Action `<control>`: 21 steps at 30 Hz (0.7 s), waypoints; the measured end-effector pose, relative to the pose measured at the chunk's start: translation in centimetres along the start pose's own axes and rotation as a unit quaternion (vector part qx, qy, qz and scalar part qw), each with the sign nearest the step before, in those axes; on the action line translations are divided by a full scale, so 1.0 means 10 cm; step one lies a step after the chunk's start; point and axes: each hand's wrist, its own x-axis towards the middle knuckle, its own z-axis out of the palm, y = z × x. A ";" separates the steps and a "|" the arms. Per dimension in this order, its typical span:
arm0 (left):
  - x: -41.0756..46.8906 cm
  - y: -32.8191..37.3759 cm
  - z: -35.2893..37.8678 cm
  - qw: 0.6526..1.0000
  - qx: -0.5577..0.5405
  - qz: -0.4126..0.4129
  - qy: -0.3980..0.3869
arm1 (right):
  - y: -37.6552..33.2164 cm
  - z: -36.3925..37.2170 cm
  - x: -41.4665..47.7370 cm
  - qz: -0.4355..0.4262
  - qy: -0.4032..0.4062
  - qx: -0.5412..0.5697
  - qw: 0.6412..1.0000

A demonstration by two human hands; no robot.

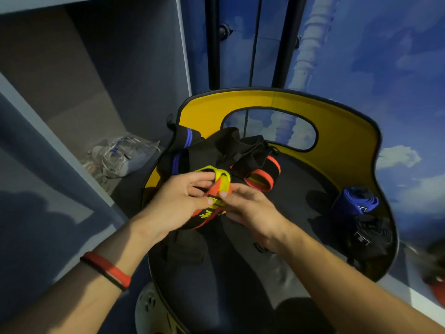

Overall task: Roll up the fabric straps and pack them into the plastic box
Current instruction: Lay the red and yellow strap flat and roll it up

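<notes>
Left hand [178,201]: pinches orange-and-yellow strap [218,189], 9 o'clock side.
Right hand [250,208]: pinches 3 o'clock side.
Axis: 1 to 7 o'clock.

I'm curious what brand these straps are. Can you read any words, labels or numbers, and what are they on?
No text is legible.
Yellow lettering on the red and yellow strap pinched by the left hand and right hand: blurred, unreadable.
Patch on the blue rolled strap: too small.
Patch on the black rolled strap: too small.
</notes>
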 end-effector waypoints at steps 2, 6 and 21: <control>-0.02 0.02 0.05 0.999 -0.005 0.016 -0.041 | -0.04 -0.05 -0.01 -0.015 0.003 0.045 0.999; 0.01 -0.01 0.07 0.993 0.034 -0.008 -0.114 | -0.17 -0.14 -0.11 -0.047 -0.049 0.117 0.991; 0.19 -0.10 0.07 0.913 0.381 0.049 -0.137 | -0.43 -1.17 -0.29 -0.008 0.230 0.254 0.940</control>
